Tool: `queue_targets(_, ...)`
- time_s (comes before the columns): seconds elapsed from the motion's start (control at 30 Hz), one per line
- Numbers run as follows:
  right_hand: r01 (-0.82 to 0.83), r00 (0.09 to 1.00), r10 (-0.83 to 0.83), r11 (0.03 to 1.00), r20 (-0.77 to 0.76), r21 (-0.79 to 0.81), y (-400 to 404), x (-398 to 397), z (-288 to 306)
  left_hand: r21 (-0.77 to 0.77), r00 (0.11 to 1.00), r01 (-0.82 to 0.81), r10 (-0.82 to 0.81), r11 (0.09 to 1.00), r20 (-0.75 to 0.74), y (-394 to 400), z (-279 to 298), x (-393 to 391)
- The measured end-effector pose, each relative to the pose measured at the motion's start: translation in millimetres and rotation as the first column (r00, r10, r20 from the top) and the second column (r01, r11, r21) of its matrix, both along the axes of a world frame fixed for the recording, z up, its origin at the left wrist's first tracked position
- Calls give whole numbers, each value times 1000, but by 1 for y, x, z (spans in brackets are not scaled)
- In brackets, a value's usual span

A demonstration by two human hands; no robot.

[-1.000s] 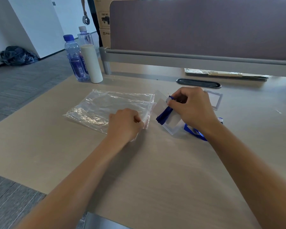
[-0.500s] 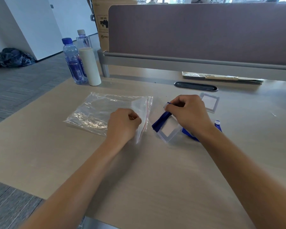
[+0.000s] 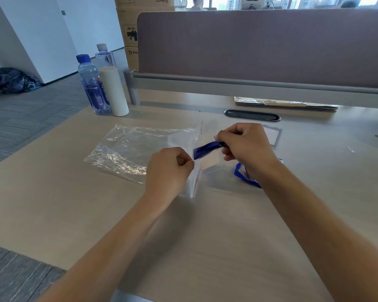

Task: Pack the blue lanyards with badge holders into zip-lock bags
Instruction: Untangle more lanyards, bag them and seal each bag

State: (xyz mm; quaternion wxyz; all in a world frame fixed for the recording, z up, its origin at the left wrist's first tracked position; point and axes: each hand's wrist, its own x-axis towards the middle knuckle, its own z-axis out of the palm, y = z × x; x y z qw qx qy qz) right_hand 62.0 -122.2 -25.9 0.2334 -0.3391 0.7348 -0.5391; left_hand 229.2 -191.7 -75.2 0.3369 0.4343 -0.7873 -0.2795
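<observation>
The left hand (image 3: 169,168) is pinching the red-striped mouth of a clear plastic zip-lock bag (image 3: 140,149) while the right hand (image 3: 247,147), fingers curled, is gripping a folded blue fabric lanyard (image 3: 206,149) at that opening.

**What we saw around the desk**

On our wooden desk (image 3: 205,236) stood two water bottles (image 3: 93,83) beside a white cylinder (image 3: 115,92). A brown partition (image 3: 260,44) ran along the back, with flat cardboard (image 3: 286,103) beneath it and a dark oval cable slot (image 3: 252,115) nearby. Cardboard boxes (image 3: 129,35) stood behind, and a dark bundle (image 3: 12,80) lay on the floor.
</observation>
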Motion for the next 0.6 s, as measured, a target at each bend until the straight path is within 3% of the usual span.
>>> queue_targets(0.23, -51, 995, 52, 999, 87, -5, -2, 13, -11, 31, 997, -2, 4, 1000, -79, 1, 4, -4)
queue_targets(0.37, -189, 970, 179, 981, 165, 48, -3, 19, -17, 62, 992, 8, 0, 998, -127, 1, 5, -3)
queue_targets(0.47, -284, 959, 279, 941, 52, 181, -1, 17, -19, 69, 992, -6, 14, 998, -125, -2, 5, -2)
queue_targets(0.6, -211, 940, 276, 932, -199, 295, 4, 15, -19, 148, 987, 3, 21, 989, -159, -5, 5, -2)
